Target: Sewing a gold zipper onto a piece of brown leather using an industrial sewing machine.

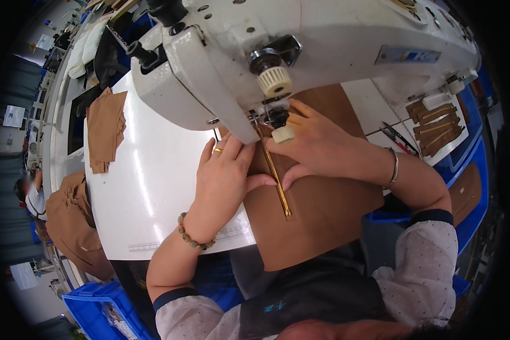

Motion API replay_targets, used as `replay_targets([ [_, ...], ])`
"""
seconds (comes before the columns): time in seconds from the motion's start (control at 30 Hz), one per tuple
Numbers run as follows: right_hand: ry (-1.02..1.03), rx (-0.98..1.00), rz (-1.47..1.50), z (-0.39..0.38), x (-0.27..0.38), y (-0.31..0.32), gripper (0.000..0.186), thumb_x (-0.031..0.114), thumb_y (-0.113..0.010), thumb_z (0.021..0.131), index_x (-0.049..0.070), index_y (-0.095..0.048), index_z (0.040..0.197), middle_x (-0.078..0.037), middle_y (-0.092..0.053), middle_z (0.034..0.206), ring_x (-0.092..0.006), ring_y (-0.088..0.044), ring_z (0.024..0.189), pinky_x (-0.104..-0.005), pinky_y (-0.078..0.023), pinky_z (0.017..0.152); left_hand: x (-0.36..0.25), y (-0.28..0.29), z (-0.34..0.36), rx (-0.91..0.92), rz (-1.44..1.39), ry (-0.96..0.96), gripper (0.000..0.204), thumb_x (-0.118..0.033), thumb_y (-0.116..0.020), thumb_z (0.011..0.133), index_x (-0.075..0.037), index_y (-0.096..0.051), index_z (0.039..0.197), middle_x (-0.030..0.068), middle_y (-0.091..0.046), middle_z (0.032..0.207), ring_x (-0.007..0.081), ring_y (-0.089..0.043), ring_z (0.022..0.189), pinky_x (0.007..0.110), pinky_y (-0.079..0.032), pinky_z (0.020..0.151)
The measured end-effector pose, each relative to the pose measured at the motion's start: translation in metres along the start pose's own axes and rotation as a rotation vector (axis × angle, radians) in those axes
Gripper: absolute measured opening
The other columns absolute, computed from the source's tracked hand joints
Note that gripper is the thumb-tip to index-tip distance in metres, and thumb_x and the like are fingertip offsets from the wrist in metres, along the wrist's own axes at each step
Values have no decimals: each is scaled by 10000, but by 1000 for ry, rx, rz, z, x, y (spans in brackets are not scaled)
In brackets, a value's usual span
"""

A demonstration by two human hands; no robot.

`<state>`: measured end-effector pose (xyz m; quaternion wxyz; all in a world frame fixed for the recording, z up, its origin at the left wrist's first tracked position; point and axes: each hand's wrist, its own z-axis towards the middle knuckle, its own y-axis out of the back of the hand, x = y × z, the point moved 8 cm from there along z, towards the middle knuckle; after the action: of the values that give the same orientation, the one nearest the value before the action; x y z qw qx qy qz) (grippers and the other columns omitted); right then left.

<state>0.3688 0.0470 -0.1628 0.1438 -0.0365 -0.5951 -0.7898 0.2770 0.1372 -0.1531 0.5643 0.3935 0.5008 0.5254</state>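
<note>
A brown fabric panel lies under the presser foot of a white sewing machine, with a gold zipper along a slot in it. My left hand rests on the panel left of the zipper, fingers stretched out beside the presser foot, thumb reaching toward the zipper. My right hand lies on the panel to the zipper's right, fingers spread, some partly hidden behind the tension knobs, its thumb near the zipper's lower half. The needle point is too small to make out.
Brown fabric pieces lie on the white table; more fabric hangs at left. Scissors and zipper strips sit at right. Blue bins stand low left and along the right. Another person is at the far left.
</note>
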Motion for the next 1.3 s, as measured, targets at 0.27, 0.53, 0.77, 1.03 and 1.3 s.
replay_targets([
  [0.27, -41, -27, -140, -1, 3, 12, 741, 647, -773, 686, 65, -672, 1132, -112, -621, 1098, -260, -619, 1029, -441, -473, 907, 3, -2, -1, 3, -10, 14, 812, -517, -809, 703, 20, -662, 1295, 147, -627, 1363, 326, -580, 1315, 443, -454, 1078],
  [0.53, -86, -19, -191, -2, 3, 13, 744, 655, -762, 665, 41, -691, 1078, -58, -586, 918, -223, -601, 860, -375, -454, 766, -3, 0, -16, -76, -76, 30, 727, -437, -839, 737, -2, -673, 1296, 143, -665, 1322, 335, -636, 1235, 418, -542, 995],
  [0.77, -55, 114, -87, -32, 50, 2, 754, 582, -739, 765, 35, -670, 1280, -187, -598, 1384, -341, -596, 1263, -480, -496, 1070, -19, 1, -49, -76, -275, 61, 728, -351, -890, 704, -21, -671, 1315, 141, -676, 1337, 341, -622, 1303, 417, -545, 1048],
  [1.03, -55, 115, -49, -33, 52, 6, 806, 592, -731, 763, -8, -655, 1295, -223, -577, 1428, -379, -566, 1317, -509, -459, 1115, -27, -7, -49, 11, -189, -11, 837, -459, -837, 714, -1, -625, 1382, 125, -616, 1436, 359, -546, 1380, 423, -513, 1081],
  [1.3, -30, 32, -82, -33, 56, 9, 852, 570, -803, 672, -53, -670, 1237, -227, -625, 1327, -356, -584, 1265, -483, -463, 1100, -31, -2, -46, 35, -146, -43, 823, -485, -798, 729, 14, -637, 1363, 139, -614, 1428, 360, -556, 1352, 448, -492, 1094],
])
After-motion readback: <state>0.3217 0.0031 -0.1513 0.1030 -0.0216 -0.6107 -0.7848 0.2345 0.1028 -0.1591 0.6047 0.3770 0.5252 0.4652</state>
